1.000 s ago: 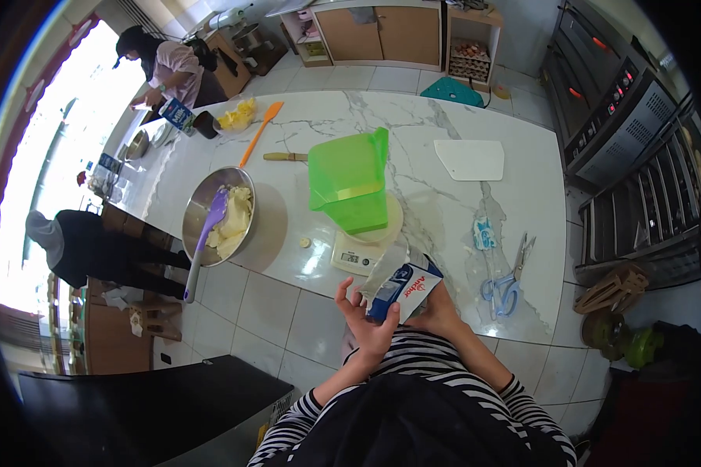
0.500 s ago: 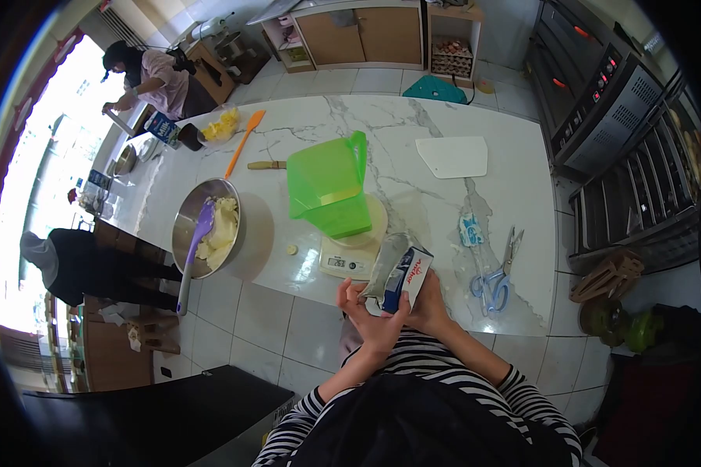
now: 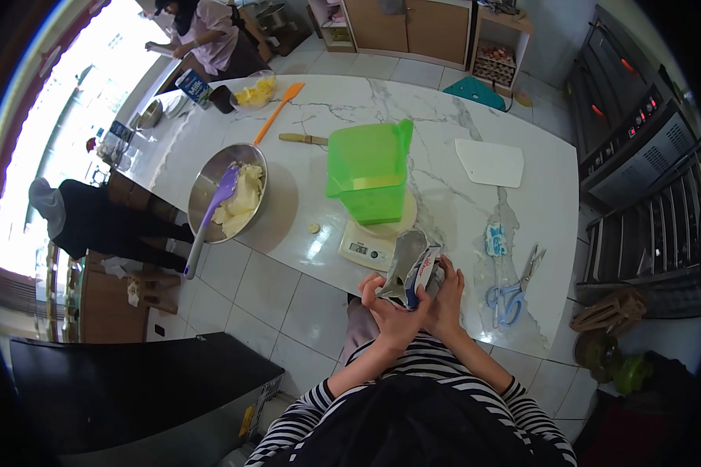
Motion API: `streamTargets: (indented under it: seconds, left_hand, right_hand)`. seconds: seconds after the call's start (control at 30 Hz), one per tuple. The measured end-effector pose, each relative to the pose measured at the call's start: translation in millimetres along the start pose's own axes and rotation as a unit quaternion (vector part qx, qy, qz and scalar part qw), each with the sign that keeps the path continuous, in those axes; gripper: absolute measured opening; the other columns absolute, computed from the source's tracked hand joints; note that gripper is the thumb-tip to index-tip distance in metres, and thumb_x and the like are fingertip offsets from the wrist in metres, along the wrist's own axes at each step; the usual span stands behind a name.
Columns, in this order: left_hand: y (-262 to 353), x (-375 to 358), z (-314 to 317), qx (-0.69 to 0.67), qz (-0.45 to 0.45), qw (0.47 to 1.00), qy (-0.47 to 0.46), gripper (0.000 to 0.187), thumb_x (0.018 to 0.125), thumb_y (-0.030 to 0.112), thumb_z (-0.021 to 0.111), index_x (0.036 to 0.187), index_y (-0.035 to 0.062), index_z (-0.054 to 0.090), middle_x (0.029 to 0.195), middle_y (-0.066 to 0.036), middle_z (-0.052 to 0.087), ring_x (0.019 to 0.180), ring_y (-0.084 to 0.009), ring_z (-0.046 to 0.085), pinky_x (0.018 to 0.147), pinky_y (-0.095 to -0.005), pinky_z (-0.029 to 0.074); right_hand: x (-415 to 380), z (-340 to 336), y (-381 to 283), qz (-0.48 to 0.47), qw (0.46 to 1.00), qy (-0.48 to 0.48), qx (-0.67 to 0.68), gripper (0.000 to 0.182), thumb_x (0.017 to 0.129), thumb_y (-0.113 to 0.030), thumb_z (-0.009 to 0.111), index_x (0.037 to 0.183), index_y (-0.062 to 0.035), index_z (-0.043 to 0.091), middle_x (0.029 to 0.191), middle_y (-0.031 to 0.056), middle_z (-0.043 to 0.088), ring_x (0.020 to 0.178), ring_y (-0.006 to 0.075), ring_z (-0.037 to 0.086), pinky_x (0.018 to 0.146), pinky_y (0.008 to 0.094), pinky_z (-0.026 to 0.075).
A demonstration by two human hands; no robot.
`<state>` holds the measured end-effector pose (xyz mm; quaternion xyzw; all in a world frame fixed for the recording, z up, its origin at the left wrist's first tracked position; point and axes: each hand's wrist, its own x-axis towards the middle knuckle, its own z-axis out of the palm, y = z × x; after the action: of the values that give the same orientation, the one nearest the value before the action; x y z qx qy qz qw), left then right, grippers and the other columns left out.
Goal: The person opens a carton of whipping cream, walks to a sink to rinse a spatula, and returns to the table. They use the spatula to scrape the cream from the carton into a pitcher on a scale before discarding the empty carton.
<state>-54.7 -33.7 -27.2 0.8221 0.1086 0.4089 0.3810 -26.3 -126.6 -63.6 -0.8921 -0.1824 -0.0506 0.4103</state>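
At the table's front edge I hold an opened foil-lined Anchor packet (image 3: 407, 265), its silvery inside showing and its blue and white label turned to the right. My left hand (image 3: 396, 317) grips its lower left side, thumb on the label. On the other side, my right hand (image 3: 445, 302) has its fingers closed round the packet. Just beyond stands a white digital kitchen scale (image 3: 366, 251) bearing a green translucent pitcher (image 3: 368, 167) with something pale yellow inside. Left of it, a steel bowl (image 3: 200, 180) contains a pale creamy mass (image 3: 243, 201) and a purple spatula (image 3: 223, 189).
On the right lie blue-handled scissors (image 3: 511, 300), a crumpled blue-white wrapper (image 3: 496, 240) and a white scraper (image 3: 489, 163). An orange spatula (image 3: 279, 113) and a bowl of yellow pieces (image 3: 255, 93) are farther back. Two other people (image 3: 210, 35) stand beyond the table's left side.
The packet has turned in my hands, its foil opening now wider to view and its label more edge-on. My view has shifted, so the table's things appear farther right.
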Motion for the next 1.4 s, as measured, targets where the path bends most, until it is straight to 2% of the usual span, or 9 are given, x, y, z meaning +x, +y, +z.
streamTargets:
  seconds: [0.63,0.73,0.87,1.0,1.1,1.2,1.27,1.33,1.4]
  left_hand:
    - [-13.3,-26.6,-10.4,-0.081,0.062,0.994,-0.047,0.090,0.053,0.016,0.079,0.118,0.0110,0.019,0.105,-0.018,0.035,0.097,-0.0279,0.041,0.079,-0.0404,0.037]
    - [-22.3,-25.5,-10.4,-0.119,0.084,0.988,-0.054,0.093,0.052,0.019,0.081,0.121,0.0108,0.018,0.108,-0.019,0.034,0.100,-0.0312,0.043,0.080,-0.0432,0.039]
    - [-30.6,-24.2,-12.1,-0.142,0.074,0.985,-0.061,0.093,0.055,0.023,0.080,0.123,0.0119,0.018,0.109,-0.020,0.035,0.104,-0.0338,0.043,0.085,-0.0454,0.039]
    - [-40.9,-19.6,-19.3,-0.137,0.051,0.989,-0.021,0.087,0.057,0.023,0.077,0.123,0.0121,0.021,0.109,-0.020,0.036,0.102,-0.0328,0.042,0.087,-0.0446,0.035]
    - [-51.0,6.6,-45.6,-0.035,-0.039,0.998,0.030,0.084,0.061,0.015,0.072,0.125,0.0013,0.019,0.109,-0.016,0.036,0.101,-0.0283,0.039,0.091,-0.0393,0.031]
    - [-70.9,74.2,-105.2,0.072,-0.052,0.974,0.208,0.076,0.068,0.009,0.060,0.132,-0.0038,0.020,0.106,-0.013,0.037,0.095,-0.0241,0.042,0.089,-0.0380,0.031]
    - [-65.4,116.4,-156.8,-0.036,-0.095,0.940,0.326,0.064,0.082,0.021,0.050,0.135,0.0002,0.020,0.112,-0.014,0.043,0.093,-0.0220,0.045,0.088,-0.0362,0.033]
    - [-61.7,123.1,-217.1,-0.509,-0.099,0.796,0.313,0.051,0.088,0.042,0.038,0.118,0.0021,0.048,0.101,-0.011,0.052,0.095,-0.0228,0.046,0.089,-0.0373,0.034]
    - [-60.0,113.2,-251.0,-0.665,-0.008,0.695,0.272,0.061,0.087,0.054,0.028,0.084,0.0049,0.064,0.088,-0.007,0.055,0.097,-0.0218,0.047,0.089,-0.0381,0.035]
  right_hand:
    - [-20.5,23.1,47.2,-0.056,0.998,0.029,0.005,0.095,0.058,-0.039,0.068,0.126,0.0070,0.019,0.124,0.0224,0.031,0.117,0.0369,0.032,0.098,0.0496,0.021]
    - [-21.6,23.5,41.6,0.004,0.985,0.028,0.170,0.097,0.053,-0.028,0.076,0.126,0.0003,0.018,0.118,0.0155,0.033,0.114,0.0258,0.034,0.093,0.0385,0.031]
    - [-16.6,37.3,63.7,0.010,0.962,0.081,0.259,0.108,0.052,-0.031,0.081,0.128,0.0050,0.013,0.120,0.0198,0.030,0.111,0.0317,0.036,0.094,0.0410,0.030]
    - [-10.6,16.9,35.2,0.014,0.973,0.071,0.221,0.109,0.053,-0.025,0.080,0.130,0.0045,0.010,0.125,0.0214,0.026,0.117,0.0312,0.030,0.098,0.0411,0.025]
    - [-7.9,13.8,27.0,0.012,0.977,0.070,0.202,0.111,0.053,-0.021,0.080,0.132,0.0040,0.006,0.129,0.0224,0.022,0.120,0.0306,0.026,0.100,0.0408,0.020]
    - [-4.0,13.5,24.9,0.031,0.973,0.048,0.223,0.114,0.053,-0.018,0.080,0.132,0.0052,0.002,0.132,0.0234,0.017,0.123,0.0313,0.023,0.102,0.0404,0.015]
    - [-13.5,13.9,32.3,0.085,0.985,0.052,0.143,0.114,0.053,-0.018,0.080,0.132,0.0065,0.001,0.133,0.0240,0.015,0.124,0.0314,0.021,0.102,0.0401,0.014]
    - [-7.5,20.7,34.7,0.069,0.980,0.067,0.173,0.113,0.053,-0.016,0.080,0.131,0.0073,0.002,0.134,0.0241,0.015,0.124,0.0309,0.020,0.102,0.0392,0.015]
    - [-7.4,12.7,32.8,0.022,0.982,0.062,0.176,0.112,0.053,-0.013,0.079,0.132,0.0060,0.002,0.134,0.0235,0.015,0.124,0.0305,0.021,0.102,0.0382,0.016]
